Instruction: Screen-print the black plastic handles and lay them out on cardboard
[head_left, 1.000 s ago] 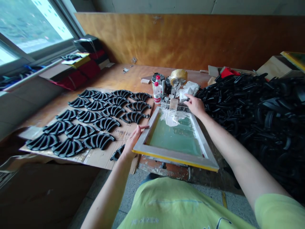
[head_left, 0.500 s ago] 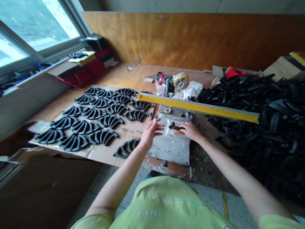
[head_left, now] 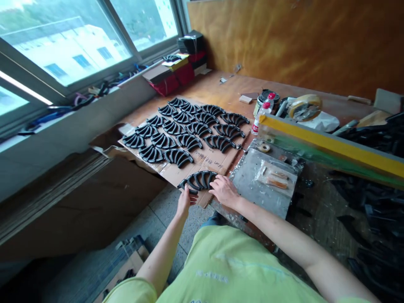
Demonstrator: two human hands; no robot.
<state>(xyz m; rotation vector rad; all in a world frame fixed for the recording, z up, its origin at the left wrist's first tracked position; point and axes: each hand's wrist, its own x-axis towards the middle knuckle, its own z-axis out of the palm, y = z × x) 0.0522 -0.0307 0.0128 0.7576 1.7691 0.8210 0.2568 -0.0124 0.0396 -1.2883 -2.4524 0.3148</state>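
A black arched plastic part with several ribs lies at the front edge of the cardboard sheet. My left hand grips its left end, and my right hand has its fingers on the right end. Behind it, several matching parts lie in neat rows on the cardboard. To the right stands a metal plate with a clear film and orange strips on it. Above the plate, a yellow-edged screen frame is raised, seen nearly edge-on.
Plastic bottles and a tape roll stand on the wooden bench behind the plate. A heap of black parts lies at the right. A window ledge with assorted items runs along the left.
The view has swung left. My hands have moved from the metal plate to the cardboard's front edge, and both now touch the black part there. The screen frame remains raised.
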